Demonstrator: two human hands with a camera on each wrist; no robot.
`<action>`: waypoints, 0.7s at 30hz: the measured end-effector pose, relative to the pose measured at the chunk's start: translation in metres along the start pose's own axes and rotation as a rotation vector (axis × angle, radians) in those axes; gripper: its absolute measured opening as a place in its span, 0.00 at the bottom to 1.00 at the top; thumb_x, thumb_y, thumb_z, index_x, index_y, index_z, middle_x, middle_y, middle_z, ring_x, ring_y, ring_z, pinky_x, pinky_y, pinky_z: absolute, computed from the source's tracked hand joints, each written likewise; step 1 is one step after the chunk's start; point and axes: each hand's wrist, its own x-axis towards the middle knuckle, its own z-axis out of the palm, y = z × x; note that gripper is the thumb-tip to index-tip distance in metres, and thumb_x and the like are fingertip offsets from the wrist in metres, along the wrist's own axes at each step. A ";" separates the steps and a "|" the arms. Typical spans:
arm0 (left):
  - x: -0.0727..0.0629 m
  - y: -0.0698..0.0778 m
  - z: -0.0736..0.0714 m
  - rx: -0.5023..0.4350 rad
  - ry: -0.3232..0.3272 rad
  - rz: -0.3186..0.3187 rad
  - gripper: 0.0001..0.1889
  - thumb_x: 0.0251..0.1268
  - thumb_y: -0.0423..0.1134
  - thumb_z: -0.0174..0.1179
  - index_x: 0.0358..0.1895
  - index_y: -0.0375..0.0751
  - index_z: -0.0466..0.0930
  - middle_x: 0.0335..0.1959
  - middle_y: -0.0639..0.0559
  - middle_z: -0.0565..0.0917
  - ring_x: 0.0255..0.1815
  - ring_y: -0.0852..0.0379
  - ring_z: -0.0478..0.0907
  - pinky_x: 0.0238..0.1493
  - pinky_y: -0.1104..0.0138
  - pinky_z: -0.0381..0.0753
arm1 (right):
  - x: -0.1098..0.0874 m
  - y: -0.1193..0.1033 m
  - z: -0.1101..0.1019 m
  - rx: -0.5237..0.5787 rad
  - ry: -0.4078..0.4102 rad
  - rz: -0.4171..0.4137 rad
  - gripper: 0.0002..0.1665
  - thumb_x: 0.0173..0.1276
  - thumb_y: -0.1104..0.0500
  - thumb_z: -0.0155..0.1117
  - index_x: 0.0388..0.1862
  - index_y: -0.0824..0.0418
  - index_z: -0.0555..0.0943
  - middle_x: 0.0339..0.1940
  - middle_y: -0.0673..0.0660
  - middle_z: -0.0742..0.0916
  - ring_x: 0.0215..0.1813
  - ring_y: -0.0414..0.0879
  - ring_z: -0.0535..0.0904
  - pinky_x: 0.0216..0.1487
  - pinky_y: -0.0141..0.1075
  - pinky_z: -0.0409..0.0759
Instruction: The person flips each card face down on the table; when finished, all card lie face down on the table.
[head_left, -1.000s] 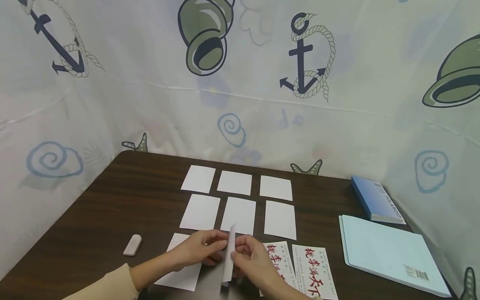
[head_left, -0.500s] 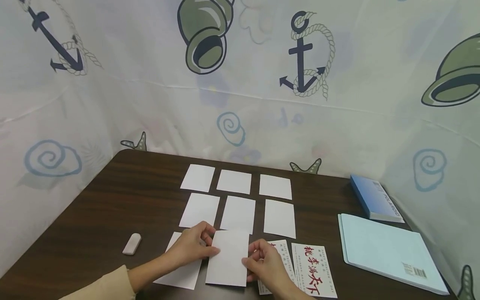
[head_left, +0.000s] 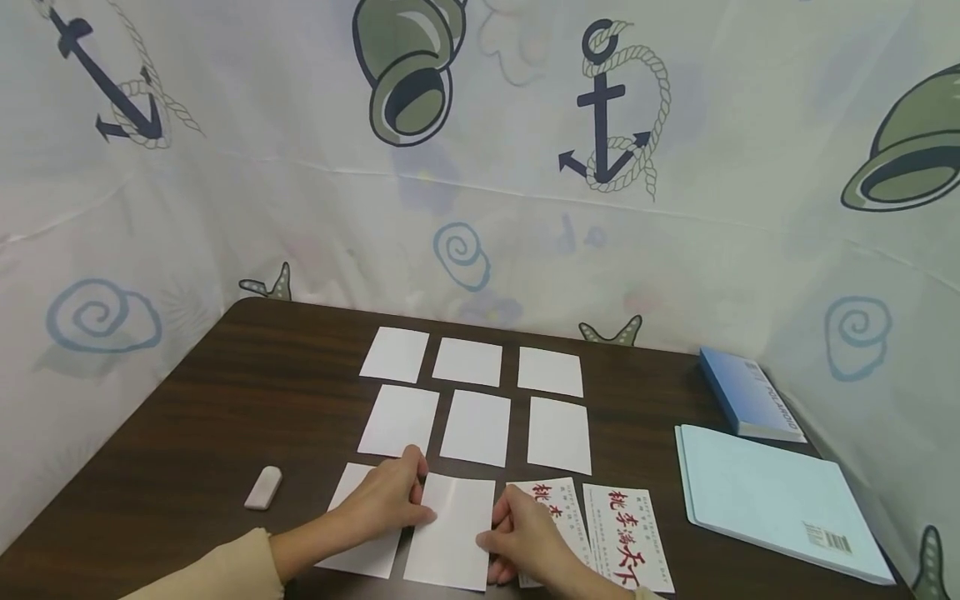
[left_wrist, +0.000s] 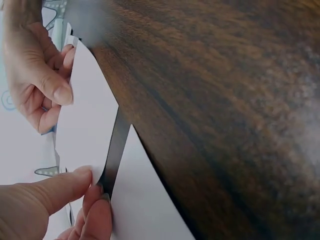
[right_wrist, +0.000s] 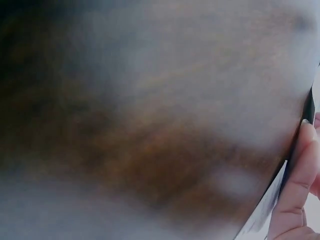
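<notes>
Between both hands a blank white card (head_left: 452, 533) lies nearly flat, just above or on the table at the front. My left hand (head_left: 386, 496) pinches its upper left edge, thumb on top and fingers beneath, as the left wrist view shows. At the right edge my right hand (head_left: 525, 533) pinches the same card between thumb and fingers. Another white card (head_left: 363, 554) is partly under the left forearm. Close to the right hand, a card with red characters (head_left: 551, 497) is partly covered; a second red-lettered card (head_left: 628, 537) lies to its right.
Several blank white cards (head_left: 475, 427) lie in rows further back on the dark wooden table (head_left: 262, 375). A white eraser-like block (head_left: 263, 488) is at left. At right are a pale blue book (head_left: 780, 500) and a blue box or thick book (head_left: 750, 396). A printed curtain (head_left: 510, 208) hangs behind.
The white card, seen edge-on a second ago, was turned to show its blank face. Both hands then brought it lower, toward the front of the table.
</notes>
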 end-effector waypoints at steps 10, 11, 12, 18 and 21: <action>0.002 0.002 -0.003 0.012 -0.015 0.014 0.24 0.40 0.33 0.74 0.40 0.36 0.69 0.18 0.60 0.72 0.18 0.65 0.65 0.20 0.71 0.65 | -0.001 0.000 -0.038 -0.012 0.091 -0.026 0.17 0.59 0.66 0.65 0.41 0.71 0.68 0.18 0.55 0.79 0.13 0.41 0.78 0.15 0.34 0.77; 0.002 0.002 -0.003 0.014 -0.015 0.012 0.24 0.40 0.33 0.74 0.40 0.36 0.69 0.18 0.60 0.72 0.19 0.64 0.65 0.20 0.71 0.65 | -0.001 0.002 -0.045 -0.027 0.126 -0.025 0.18 0.59 0.67 0.65 0.42 0.71 0.68 0.18 0.54 0.79 0.14 0.41 0.77 0.16 0.34 0.78; 0.003 0.002 -0.003 0.015 -0.016 0.009 0.24 0.40 0.33 0.74 0.40 0.36 0.69 0.18 0.60 0.72 0.18 0.64 0.65 0.20 0.71 0.65 | -0.002 0.004 -0.052 -0.051 0.163 -0.023 0.18 0.59 0.67 0.65 0.43 0.71 0.69 0.19 0.54 0.78 0.14 0.40 0.76 0.16 0.33 0.77; 0.005 0.003 -0.002 0.027 -0.045 -0.007 0.25 0.40 0.32 0.74 0.41 0.35 0.69 0.18 0.59 0.72 0.18 0.62 0.65 0.18 0.71 0.64 | -0.005 0.016 -0.080 -0.292 0.277 0.010 0.22 0.53 0.69 0.69 0.46 0.69 0.73 0.21 0.52 0.75 0.14 0.40 0.70 0.14 0.28 0.70; 0.005 0.004 0.000 0.027 -0.049 -0.004 0.25 0.40 0.32 0.73 0.41 0.34 0.69 0.17 0.58 0.72 0.17 0.62 0.66 0.18 0.71 0.64 | -0.004 0.020 -0.086 -0.396 0.289 -0.006 0.22 0.49 0.69 0.72 0.44 0.68 0.74 0.21 0.51 0.74 0.18 0.39 0.68 0.18 0.27 0.67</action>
